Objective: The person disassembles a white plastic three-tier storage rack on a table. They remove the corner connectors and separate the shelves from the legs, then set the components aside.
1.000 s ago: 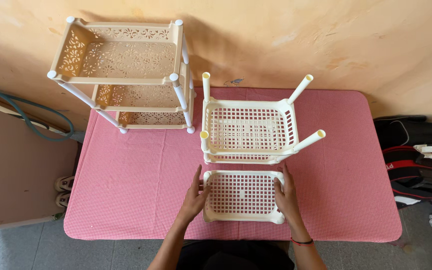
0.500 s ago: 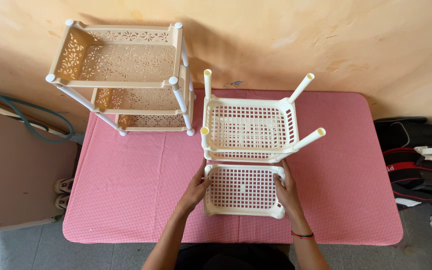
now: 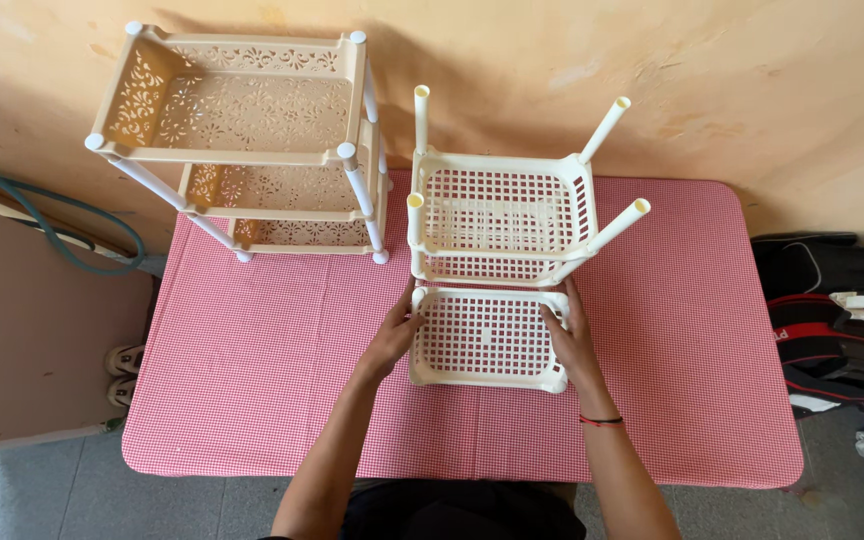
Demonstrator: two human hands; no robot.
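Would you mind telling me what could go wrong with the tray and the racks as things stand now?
1. The loose cream tray, held by the left hand and right hand, sits right beside the cream rack; a push might shove that rack.
2. Its four open posts lean unevenly, so fitting a tray on them could jam.
3. The tall tan rack at the table's back corner might tip if bumped.

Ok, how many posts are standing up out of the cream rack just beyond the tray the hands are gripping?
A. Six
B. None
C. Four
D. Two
C: four cream posts rise from the corners of the cream rack, just beyond the loose cream tray that the left hand and right hand grip by its short sides on the red checked tablecloth.
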